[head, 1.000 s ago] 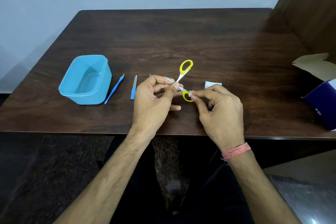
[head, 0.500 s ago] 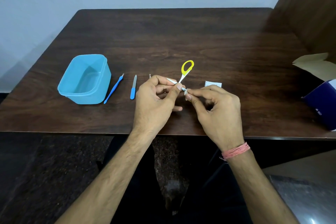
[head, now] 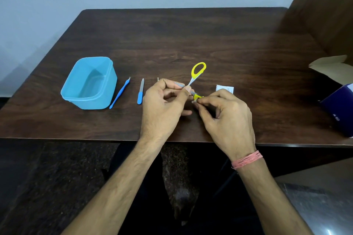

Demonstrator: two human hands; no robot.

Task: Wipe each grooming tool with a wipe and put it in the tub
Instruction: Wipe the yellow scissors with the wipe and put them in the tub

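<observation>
While pinched in left fingers [head: 186, 89], scissors [head: 197, 71] spread

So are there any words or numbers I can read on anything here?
None can be read for sure.
White packet: tiny print, too small to read.
Dark blue box: small pale marks, too blurred to read.
Scissors, tub, two blue tools: no writing visible.

Left hand [head: 162, 105] pinches open yellow scissors [head: 197, 71] while right hand [head: 227, 118] rubs a wipe [head: 194, 101] on them.
</observation>
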